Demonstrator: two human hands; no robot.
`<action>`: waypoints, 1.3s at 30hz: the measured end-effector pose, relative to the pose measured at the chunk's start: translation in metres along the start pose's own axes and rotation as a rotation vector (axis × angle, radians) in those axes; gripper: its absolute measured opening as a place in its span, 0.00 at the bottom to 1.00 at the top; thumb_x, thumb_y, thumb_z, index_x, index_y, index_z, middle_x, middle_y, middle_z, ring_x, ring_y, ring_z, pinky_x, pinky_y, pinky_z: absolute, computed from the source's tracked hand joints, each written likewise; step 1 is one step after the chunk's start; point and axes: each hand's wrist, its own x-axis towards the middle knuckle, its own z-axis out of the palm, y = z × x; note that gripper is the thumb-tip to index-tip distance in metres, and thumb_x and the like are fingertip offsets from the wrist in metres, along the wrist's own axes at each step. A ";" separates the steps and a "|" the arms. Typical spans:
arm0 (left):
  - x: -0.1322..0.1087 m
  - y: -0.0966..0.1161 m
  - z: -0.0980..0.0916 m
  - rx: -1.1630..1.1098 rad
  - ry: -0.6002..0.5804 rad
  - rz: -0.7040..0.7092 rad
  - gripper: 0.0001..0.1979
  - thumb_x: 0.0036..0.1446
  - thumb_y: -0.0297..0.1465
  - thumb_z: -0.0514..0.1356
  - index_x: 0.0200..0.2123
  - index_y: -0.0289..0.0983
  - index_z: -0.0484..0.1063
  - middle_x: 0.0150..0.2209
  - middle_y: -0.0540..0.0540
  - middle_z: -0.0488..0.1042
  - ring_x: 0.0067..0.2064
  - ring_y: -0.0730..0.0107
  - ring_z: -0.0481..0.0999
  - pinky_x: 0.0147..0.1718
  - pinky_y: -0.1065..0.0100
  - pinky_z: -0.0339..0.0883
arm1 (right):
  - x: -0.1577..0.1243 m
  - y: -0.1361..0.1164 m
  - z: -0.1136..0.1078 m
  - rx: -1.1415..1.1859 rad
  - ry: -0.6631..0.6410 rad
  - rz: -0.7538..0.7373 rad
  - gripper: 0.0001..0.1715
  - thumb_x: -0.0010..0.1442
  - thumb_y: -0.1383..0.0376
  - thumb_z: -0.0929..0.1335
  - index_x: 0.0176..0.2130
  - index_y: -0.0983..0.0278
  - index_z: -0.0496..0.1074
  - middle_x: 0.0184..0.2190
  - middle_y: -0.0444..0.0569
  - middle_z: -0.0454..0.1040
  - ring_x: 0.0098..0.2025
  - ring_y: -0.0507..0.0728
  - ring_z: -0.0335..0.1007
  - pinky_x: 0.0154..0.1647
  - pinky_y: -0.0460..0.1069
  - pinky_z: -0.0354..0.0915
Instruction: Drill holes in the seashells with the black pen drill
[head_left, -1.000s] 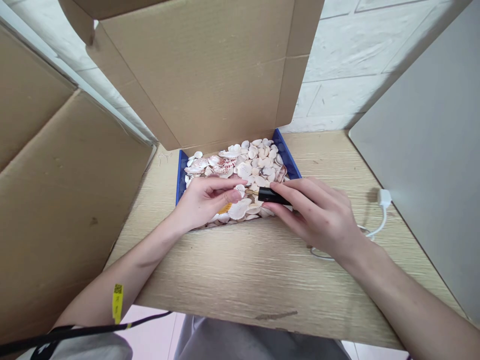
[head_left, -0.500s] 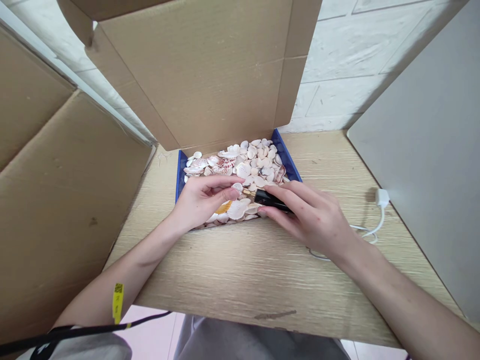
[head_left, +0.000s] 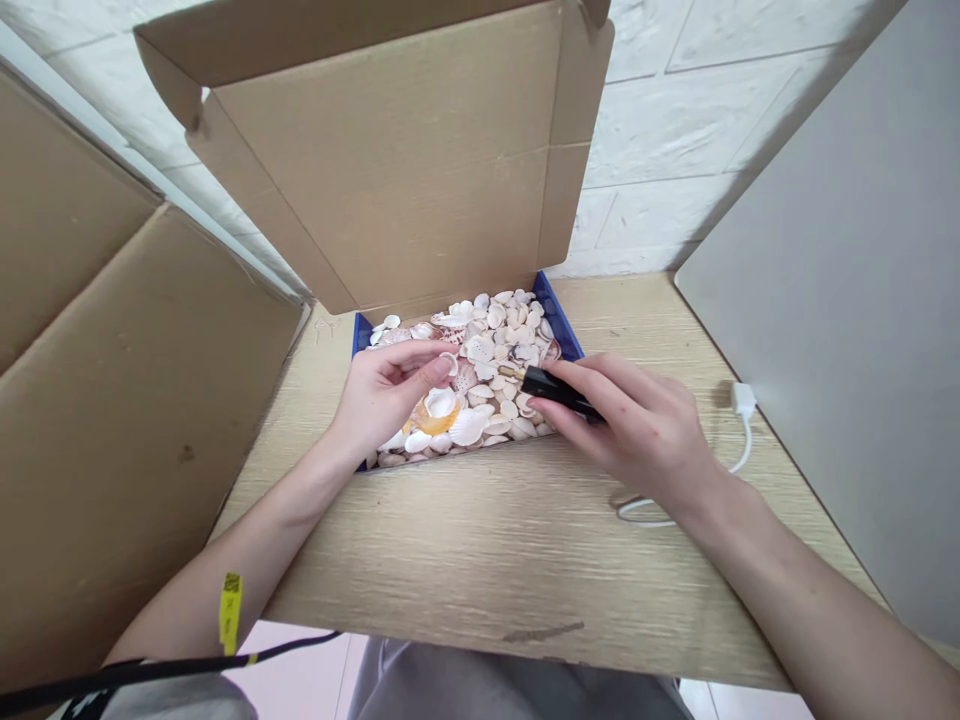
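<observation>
Between the thumb and fingers of my left hand (head_left: 386,395) is a small white seashell (head_left: 450,363), held over the left part of the box. My right hand (head_left: 637,420) is wrapped round a small black electric hand drill (head_left: 559,390) with a brass-coloured chuck (head_left: 510,372) pointing left. The chuck's tip is apart from the held shell. Beneath both hands, many seashells (head_left: 517,325) fill a shallow box with blue sides (head_left: 559,310). An orange-rimmed shell (head_left: 431,418) with a white one on it lies near my left fingers.
The box's brown cardboard lid (head_left: 405,170) stands raised at the back. A cardboard panel (head_left: 150,400) borders the left, a grey panel (head_left: 810,280) the right. A white cable with a plug (head_left: 742,400) lies on the wooden table (head_left: 450,560), near my right wrist.
My left hand has moved left with the shell, and the drill has drawn away from it to the right. A gap now shows between them. The camera view has shifted slightly.
</observation>
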 end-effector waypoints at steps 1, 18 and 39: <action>0.001 0.000 -0.002 0.030 0.002 0.021 0.11 0.51 0.35 0.65 0.39 0.40 0.78 0.34 0.47 0.80 0.35 0.68 0.77 0.35 0.67 0.72 | 0.001 0.001 0.000 0.001 0.007 0.027 0.16 0.58 0.62 0.68 0.47 0.64 0.67 0.35 0.47 0.76 0.33 0.50 0.72 0.30 0.45 0.66; 0.012 -0.005 -0.021 0.666 -0.105 0.363 0.09 0.57 0.33 0.58 0.38 0.38 0.77 0.38 0.44 0.75 0.38 0.67 0.73 0.37 0.67 0.66 | 0.003 0.008 0.000 -0.048 0.068 0.164 0.14 0.57 0.61 0.69 0.43 0.64 0.70 0.32 0.48 0.75 0.31 0.52 0.72 0.28 0.46 0.66; 0.013 -0.003 -0.013 0.598 -0.100 0.635 0.13 0.54 0.17 0.51 0.33 0.35 0.73 0.37 0.44 0.76 0.41 0.67 0.75 0.41 0.65 0.69 | 0.003 0.022 -0.001 -0.071 0.127 0.302 0.13 0.59 0.59 0.67 0.43 0.62 0.70 0.33 0.48 0.75 0.32 0.54 0.71 0.28 0.48 0.64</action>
